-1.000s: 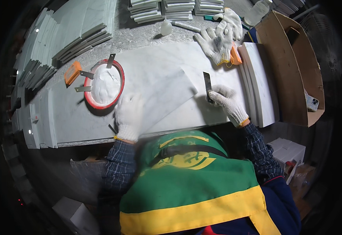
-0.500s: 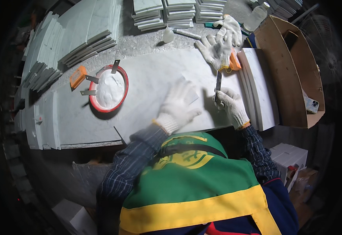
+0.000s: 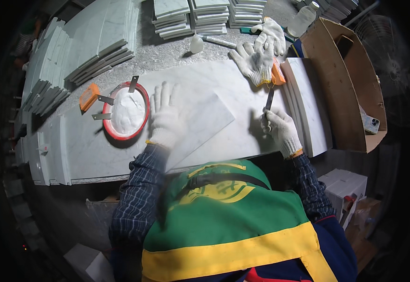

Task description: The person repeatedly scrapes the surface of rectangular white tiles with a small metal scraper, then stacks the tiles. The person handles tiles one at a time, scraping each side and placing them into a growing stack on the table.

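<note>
Grip: your right hand (image 3: 280, 129) closed on a thin blade (image 3: 269, 99), pointing away; your left hand (image 3: 165, 117) flat, fingers spread, on the marble tile (image 3: 205, 124) just left of it.

A stone-tile workshop: stacks of cut marble tiles (image 3: 193, 16) along the top of the frame, marble slabs (image 3: 73, 56) fanned at upper left, and a red tub of white paste (image 3: 129, 113) on the tabletop (image 3: 233, 80).

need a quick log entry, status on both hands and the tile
Left hand flat on white marble tile. Right hand gripping thin metal blade. Red-rimmed tub of white paste beside left hand.
</note>
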### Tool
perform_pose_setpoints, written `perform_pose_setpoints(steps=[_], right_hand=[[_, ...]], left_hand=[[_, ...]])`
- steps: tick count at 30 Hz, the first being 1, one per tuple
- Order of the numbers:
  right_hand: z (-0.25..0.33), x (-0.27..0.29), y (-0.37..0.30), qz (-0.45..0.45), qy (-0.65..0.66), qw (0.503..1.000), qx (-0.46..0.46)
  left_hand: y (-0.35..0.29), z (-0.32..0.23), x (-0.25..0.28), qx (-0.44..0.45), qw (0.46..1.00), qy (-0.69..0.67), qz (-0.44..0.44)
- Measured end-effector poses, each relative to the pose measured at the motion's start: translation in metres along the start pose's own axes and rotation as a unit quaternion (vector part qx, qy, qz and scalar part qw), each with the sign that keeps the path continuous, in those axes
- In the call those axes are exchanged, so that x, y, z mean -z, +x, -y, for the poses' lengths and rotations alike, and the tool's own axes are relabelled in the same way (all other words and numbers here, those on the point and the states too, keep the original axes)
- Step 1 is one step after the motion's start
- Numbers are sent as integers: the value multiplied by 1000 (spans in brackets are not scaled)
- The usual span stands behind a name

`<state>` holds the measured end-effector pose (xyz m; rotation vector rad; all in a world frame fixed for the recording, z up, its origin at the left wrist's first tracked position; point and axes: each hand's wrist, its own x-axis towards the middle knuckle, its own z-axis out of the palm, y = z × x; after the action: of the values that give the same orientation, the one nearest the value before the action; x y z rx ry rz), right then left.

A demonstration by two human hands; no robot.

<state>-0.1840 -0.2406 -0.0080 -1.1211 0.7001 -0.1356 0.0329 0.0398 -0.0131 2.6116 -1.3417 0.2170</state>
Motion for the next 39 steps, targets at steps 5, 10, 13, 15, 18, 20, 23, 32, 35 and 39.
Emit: perform_pose_setpoints(steps=[5,10,13,15,18,20,23,32,35,39], right_hand=[[14,-34,-1,82,-404,910,48],[21,-71,4,122,-535,824,141],[26,-80,13,129,-581,780,191],[30,-81,20,149,-609,752,204],[35,-80,28,184,-617,737,208],[36,-81,30,197,-589,748,234],[36,-85,33,198,-614,724,242],[31,-89,39,216,-626,688,296],[30,-88,44,233,-617,688,302],[30,-86,53,263,-637,663,293]], left_hand=[[-9,-10,-5,-9,993,-111,-50],[-12,-13,-7,128,960,-239,-75],[-15,-10,-8,189,923,-326,-81],[-15,-12,-10,204,916,-332,-93],[-13,-14,-9,179,947,-243,-106],[-11,-15,-7,146,972,-153,-105],[-9,-14,-7,150,969,-171,-97],[-8,-14,-9,130,973,-163,-105],[-8,-15,-7,133,973,-161,-95],[-7,-16,-5,139,971,-170,-90]])
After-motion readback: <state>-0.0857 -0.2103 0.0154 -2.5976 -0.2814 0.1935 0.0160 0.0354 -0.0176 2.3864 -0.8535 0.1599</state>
